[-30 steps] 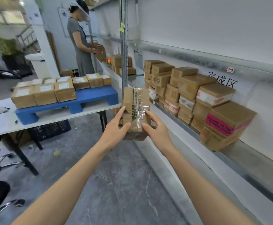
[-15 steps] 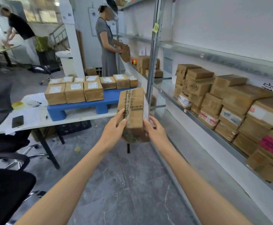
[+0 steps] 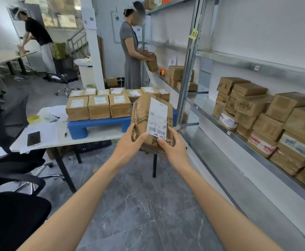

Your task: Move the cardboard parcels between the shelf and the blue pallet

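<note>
Cardboard parcel (image 3: pixel 151 122) sits in the middle of the frame, held up between both of your hands in front of the right end of the blue pallet (image 3: pixel 97 125). Your left hand (image 3: pixel 128 145) grips its lower left edge and your right hand (image 3: pixel 175 151) grips its lower right corner, fingers curled onto the front face.

Half a second ago a plain taped side faced you; now the parcel is turned so its white barcode label (image 3: pixel 158 116) faces you. Your view has swung left, so the pallet and its rows of labelled parcels (image 3: pixel 98 108) lie directly behind your hands, and the stacked parcels (image 3: pixel 267 120) on the metal shelf (image 3: pixel 204 109) have slid to the right edge.

The pallet stands on a white tabletop (image 3: pixel 101 136), with a phone (image 3: pixel 33 138) lying at its left end. Black office chairs (image 3: pixel 12 178) fill the lower left, over a grey marbled floor (image 3: pixel 148 205). A person in a grey dress (image 3: pixel 131 57) handles a box at the far shelf; another in a black top (image 3: pixel 37 33) bends over a table at upper left.
</note>
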